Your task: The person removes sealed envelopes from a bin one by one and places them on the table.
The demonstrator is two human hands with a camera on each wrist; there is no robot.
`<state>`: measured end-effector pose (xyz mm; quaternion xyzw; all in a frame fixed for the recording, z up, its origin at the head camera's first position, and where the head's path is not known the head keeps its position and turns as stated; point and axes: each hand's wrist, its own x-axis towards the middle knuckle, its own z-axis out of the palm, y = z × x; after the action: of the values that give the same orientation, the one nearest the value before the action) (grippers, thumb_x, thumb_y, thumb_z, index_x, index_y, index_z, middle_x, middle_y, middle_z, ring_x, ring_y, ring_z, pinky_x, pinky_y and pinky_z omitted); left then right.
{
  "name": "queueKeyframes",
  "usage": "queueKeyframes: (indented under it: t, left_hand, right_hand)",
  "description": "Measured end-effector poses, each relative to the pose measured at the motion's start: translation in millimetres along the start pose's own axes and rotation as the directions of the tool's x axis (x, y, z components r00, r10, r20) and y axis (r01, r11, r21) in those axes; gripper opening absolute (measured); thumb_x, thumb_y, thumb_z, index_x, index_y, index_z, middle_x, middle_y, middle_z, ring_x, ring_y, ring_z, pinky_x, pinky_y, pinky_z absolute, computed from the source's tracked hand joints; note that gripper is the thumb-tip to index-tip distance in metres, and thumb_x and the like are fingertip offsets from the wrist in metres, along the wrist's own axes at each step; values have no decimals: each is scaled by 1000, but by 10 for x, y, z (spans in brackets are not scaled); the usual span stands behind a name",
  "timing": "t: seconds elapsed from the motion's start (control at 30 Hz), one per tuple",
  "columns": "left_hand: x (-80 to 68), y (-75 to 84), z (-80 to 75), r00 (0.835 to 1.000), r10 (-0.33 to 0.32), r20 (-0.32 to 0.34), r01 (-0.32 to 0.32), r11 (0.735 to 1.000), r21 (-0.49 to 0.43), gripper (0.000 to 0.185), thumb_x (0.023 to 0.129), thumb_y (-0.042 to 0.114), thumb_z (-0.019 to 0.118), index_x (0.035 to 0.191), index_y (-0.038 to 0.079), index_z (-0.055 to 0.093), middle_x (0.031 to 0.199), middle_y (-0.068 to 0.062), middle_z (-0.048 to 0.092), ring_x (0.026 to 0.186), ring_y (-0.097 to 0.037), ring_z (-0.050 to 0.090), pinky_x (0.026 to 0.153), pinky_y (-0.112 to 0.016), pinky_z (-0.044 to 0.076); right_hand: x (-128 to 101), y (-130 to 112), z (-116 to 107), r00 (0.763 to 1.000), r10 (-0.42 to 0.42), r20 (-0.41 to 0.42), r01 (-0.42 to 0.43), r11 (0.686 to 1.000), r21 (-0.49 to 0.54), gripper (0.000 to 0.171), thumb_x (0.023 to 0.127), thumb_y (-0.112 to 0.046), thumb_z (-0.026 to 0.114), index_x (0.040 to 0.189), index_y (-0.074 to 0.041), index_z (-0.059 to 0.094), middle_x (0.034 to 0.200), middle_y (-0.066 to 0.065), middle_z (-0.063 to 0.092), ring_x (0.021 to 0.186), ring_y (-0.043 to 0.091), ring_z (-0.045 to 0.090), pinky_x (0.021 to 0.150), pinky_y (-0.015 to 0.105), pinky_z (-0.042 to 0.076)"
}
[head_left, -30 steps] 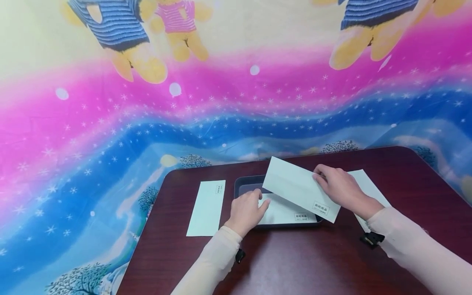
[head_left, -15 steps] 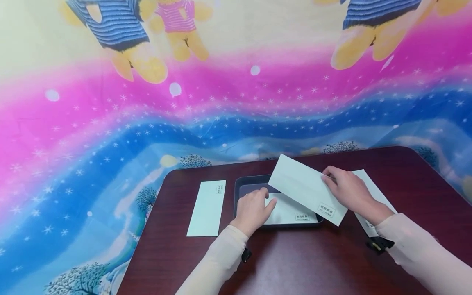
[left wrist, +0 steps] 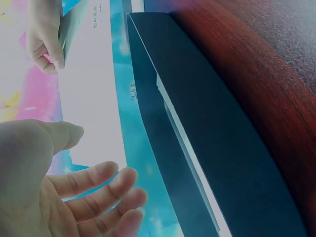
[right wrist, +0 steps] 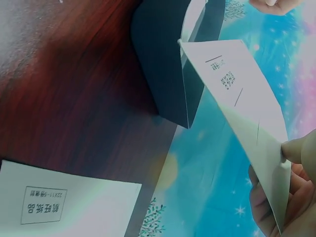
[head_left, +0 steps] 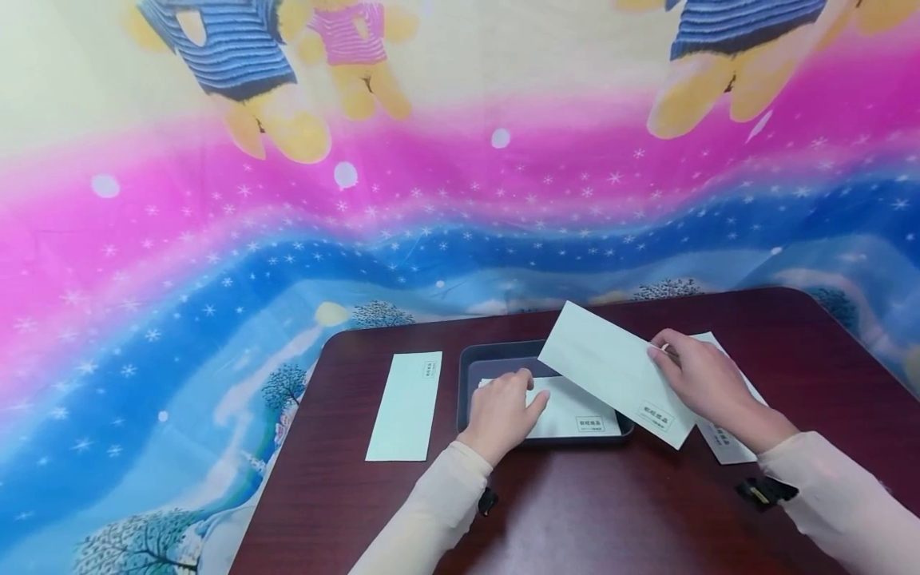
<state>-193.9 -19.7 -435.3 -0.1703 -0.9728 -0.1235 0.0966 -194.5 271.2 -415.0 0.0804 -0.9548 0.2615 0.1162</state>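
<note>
My right hand (head_left: 700, 379) pinches a pale envelope (head_left: 611, 371) by its right edge and holds it tilted above a dark tray (head_left: 465, 375). In the right wrist view the envelope (right wrist: 242, 103) hangs from my fingers (right wrist: 296, 187) over the tray (right wrist: 168, 59). My left hand (head_left: 506, 409) lies with relaxed fingers on a second envelope (head_left: 578, 414) inside the tray. The left wrist view shows that palm (left wrist: 64, 197) open beside the tray wall (left wrist: 197, 123), holding nothing.
A third envelope (head_left: 404, 406) lies flat on the dark red table (head_left: 575, 511), left of the tray. Another one (head_left: 729, 443) lies on the table under my right wrist. A colourful cloth (head_left: 287, 239) hangs behind the table's far edge.
My right hand has carried the raised envelope a little to the right. My left hand has slid right, further onto the envelope in the tray.
</note>
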Motion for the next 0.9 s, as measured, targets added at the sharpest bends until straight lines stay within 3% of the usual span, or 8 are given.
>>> queueKeyframes:
  t: [0.4,0.9]
  left_hand:
    - [0,42,-3,1000,-1,18,1,1000,-3,31,98,46,61,102,17,70,77,4,67,60,-10,59,52,-26,42]
    - [30,146,16,1000,17,23,-17,1000,5,30,98,47,62,101,18,70,75,5,66,58,-8,56,52,-25,41]
  right_hand:
    - [-97,135,-93,999,11,-31,-12,1000,-9,17,103,-19,57,109,-4,64,98,25,73,63,16,60,51,31,38]
    - [-203,302,-154,998,33,-54,-33,999,-10,17,103,-18,58,109,-2,62,95,23,71,60,14,54,48,29,35]
